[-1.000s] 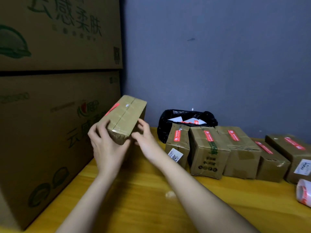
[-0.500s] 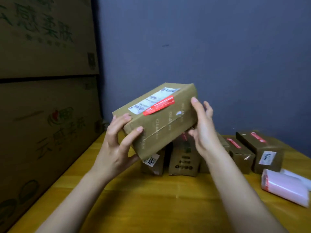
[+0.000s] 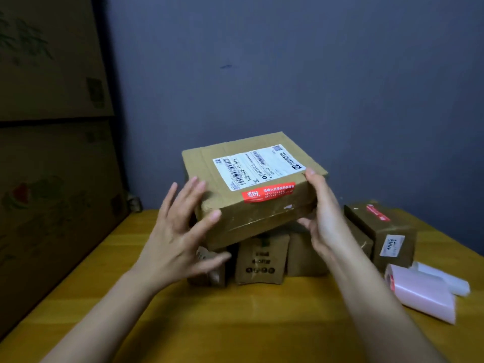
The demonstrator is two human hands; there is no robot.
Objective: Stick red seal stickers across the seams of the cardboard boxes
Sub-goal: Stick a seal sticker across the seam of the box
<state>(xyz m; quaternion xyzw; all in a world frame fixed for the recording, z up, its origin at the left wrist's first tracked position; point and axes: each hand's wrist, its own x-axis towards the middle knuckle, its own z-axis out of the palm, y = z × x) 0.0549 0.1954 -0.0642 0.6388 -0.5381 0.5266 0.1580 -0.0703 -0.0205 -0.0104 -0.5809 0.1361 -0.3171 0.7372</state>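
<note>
Flat brown cardboard box (image 3: 251,184), red seal sticker (image 3: 268,193) on its top, held above the yellow wooden desk (image 3: 235,323) for checking. Right hand (image 3: 323,218) grip grasps its edge; left hand (image 3: 180,231) grip released, fingers spread, steadying.

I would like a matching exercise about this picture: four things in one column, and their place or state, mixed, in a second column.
Things:
1. held box
2. red seal sticker
3. pink roll
4. left hand

Places or states:
A. lies on the yellow table, at the right
B. raised above the row of small boxes
C. fingers spread, at the box's left corner
D. stuck below the white shipping label

Pairs: 1-B, 2-D, 3-A, 4-C
</note>
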